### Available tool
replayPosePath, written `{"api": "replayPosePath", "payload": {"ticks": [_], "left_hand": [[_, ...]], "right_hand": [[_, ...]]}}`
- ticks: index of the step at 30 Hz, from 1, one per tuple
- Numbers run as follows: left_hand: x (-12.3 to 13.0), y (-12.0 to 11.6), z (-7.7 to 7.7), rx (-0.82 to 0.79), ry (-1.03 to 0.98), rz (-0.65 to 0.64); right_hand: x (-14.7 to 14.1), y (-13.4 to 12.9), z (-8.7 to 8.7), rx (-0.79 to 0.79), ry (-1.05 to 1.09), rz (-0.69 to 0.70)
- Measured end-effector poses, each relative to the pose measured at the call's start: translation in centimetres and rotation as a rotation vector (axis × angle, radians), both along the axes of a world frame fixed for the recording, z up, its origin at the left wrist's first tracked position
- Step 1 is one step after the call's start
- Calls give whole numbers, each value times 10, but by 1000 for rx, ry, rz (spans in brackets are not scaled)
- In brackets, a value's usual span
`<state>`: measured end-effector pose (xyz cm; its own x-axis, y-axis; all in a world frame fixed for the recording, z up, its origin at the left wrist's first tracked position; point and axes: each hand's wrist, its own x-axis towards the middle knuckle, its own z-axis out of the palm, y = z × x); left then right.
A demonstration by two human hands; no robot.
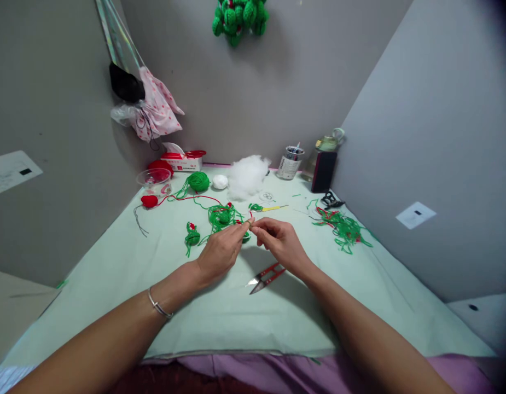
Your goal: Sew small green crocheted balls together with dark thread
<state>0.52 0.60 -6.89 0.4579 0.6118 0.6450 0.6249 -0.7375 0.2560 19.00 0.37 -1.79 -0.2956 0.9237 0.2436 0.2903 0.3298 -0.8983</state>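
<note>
My left hand (222, 249) and my right hand (282, 241) meet fingertip to fingertip over the middle of the table. In the left fingers is a small green and red crochet piece (246, 237), mostly hidden behind them. The right thumb and forefinger pinch at the same spot; what lies between them is too small to make out. A short red strand (251, 214) rises at the fingertips. Red-handled thread snips (266, 278) lie below the right hand. A yellow-handled crochet hook (272, 208) rests just beyond. Left of the hands are green crochet pieces with loose tails (224, 216) and one single piece (192, 235).
Behind are a green yarn ball (198, 181), white stuffing (248, 178), a red yarn ball (149, 201), a clear tub (154, 180) and a tissue box (182, 162). To the right are tangled yarn scraps (345, 229), a phone (324, 172), a pen can (290, 163) and a bottle (327, 143).
</note>
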Motion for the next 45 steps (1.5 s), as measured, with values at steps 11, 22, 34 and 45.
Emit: {"api": "replayPosePath", "payload": {"ticks": [11, 22, 34, 45], "left_hand": [[-1, 0, -1, 19, 31, 10], [-3, -1, -1, 3, 65, 17], [1, -10, 11, 23, 148, 169], [2, -9, 10, -86, 145, 156]], "right_hand": [[3, 0, -10, 200, -181, -67], [3, 1, -6, 118, -136, -23], [4, 7, -6, 18, -64, 46], [2, 8, -8, 9, -50, 43]]}}
